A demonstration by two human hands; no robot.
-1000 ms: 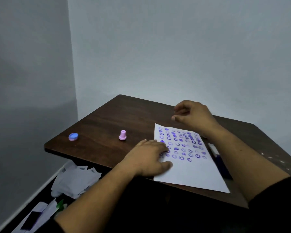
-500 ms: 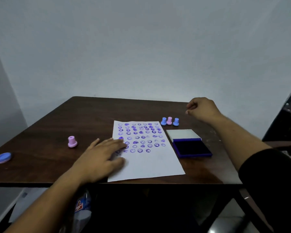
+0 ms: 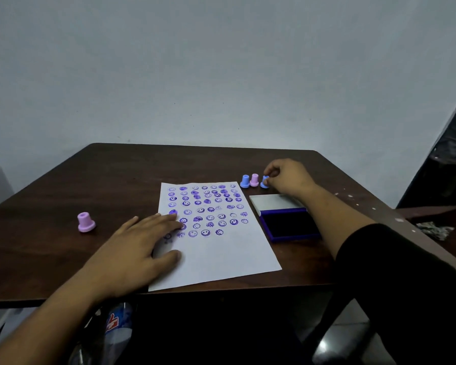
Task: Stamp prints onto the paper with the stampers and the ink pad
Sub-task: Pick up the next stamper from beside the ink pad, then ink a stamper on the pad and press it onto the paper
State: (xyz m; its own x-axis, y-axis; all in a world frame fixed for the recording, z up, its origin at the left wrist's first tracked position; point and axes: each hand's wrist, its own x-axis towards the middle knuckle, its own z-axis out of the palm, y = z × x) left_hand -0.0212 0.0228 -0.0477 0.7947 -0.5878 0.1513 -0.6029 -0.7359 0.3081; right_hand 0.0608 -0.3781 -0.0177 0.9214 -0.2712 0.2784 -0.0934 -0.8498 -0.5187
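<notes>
Behind ink pad point(image 3: 290, 224), R hand point(image 3: 290, 177) now pinching blue stamper point(image 3: 264, 182), earlier empty

Left hand point(image 3: 134, 248) flat on stamped paper point(image 3: 221, 254), right hand point(image 3: 287, 177) pinching blue stamper point(image 3: 264, 182), ink pad point(image 3: 290, 225) open alongside

At two o'clock our right hand point(image 3: 287, 176) covers most of a blue stamper point(image 3: 264, 182), so we cannot tell how firmly it is gripped. Our left hand point(image 3: 140, 248) hides the paper's point(image 3: 221, 256) nine o'clock edge and some prints. The right forearm overlaps the ink pad point(image 3: 290, 225). Print designs are too small to read.
</notes>
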